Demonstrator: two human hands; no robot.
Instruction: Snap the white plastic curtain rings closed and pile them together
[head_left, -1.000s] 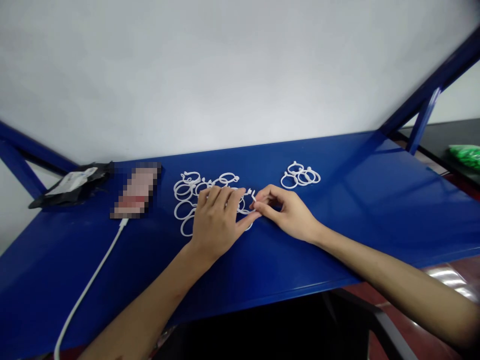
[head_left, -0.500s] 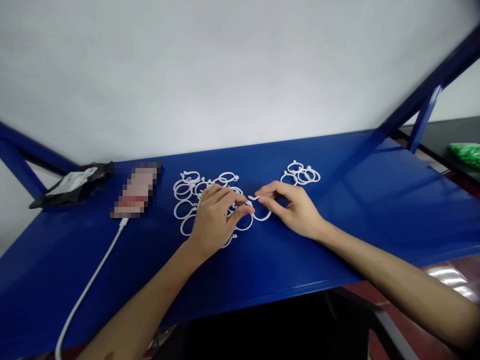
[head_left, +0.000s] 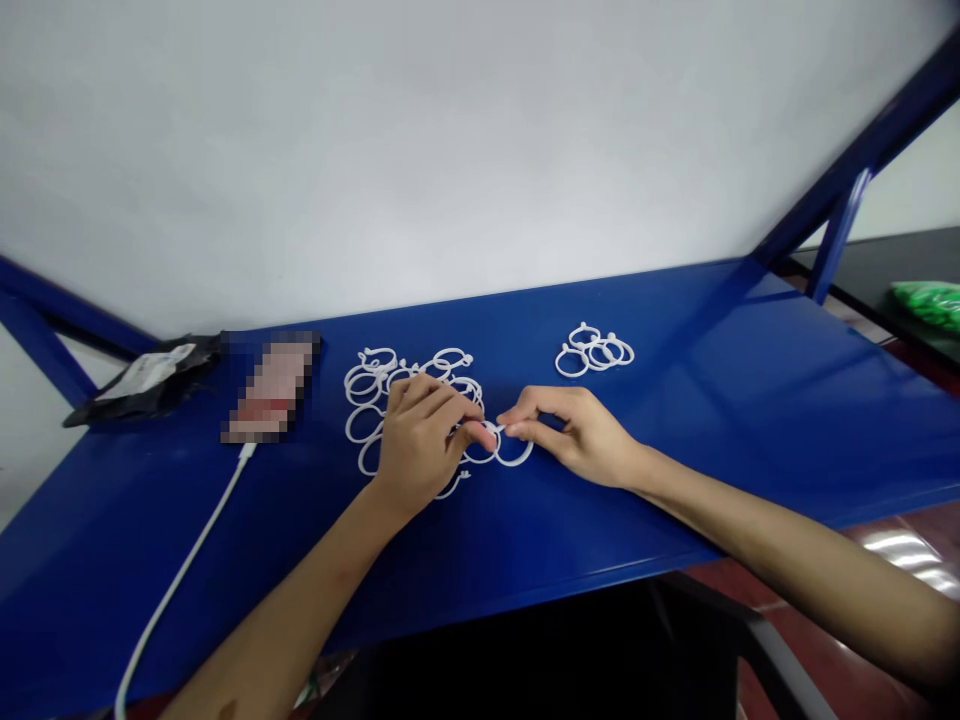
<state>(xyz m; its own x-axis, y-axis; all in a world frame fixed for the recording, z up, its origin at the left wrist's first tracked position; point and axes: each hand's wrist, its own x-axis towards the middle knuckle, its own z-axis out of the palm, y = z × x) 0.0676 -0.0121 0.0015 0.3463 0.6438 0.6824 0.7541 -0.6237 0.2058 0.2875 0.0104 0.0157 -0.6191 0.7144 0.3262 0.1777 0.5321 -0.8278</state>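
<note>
On the blue table [head_left: 712,420] lies a loose heap of white plastic rings [head_left: 371,385] in front of me. My left hand [head_left: 420,440] rests on that heap, fingers pinched on the end of one white ring [head_left: 517,455]. My right hand [head_left: 577,435] pinches the same ring from the other side, so both fingertips meet at its gap. A smaller cluster of white rings [head_left: 595,353] lies apart, further back on the right.
A blurred pink phone [head_left: 271,385] lies left of the heap with a white cable [head_left: 180,575] running to the table's near edge. A black pouch [head_left: 142,380] sits at the far left. Blue frame struts [head_left: 840,230] rise at the right; something green [head_left: 930,300] lies beyond.
Both hands have drawn a little nearer to me and lower, with the ring between them. The pinched ends have come together at the fingertips.
</note>
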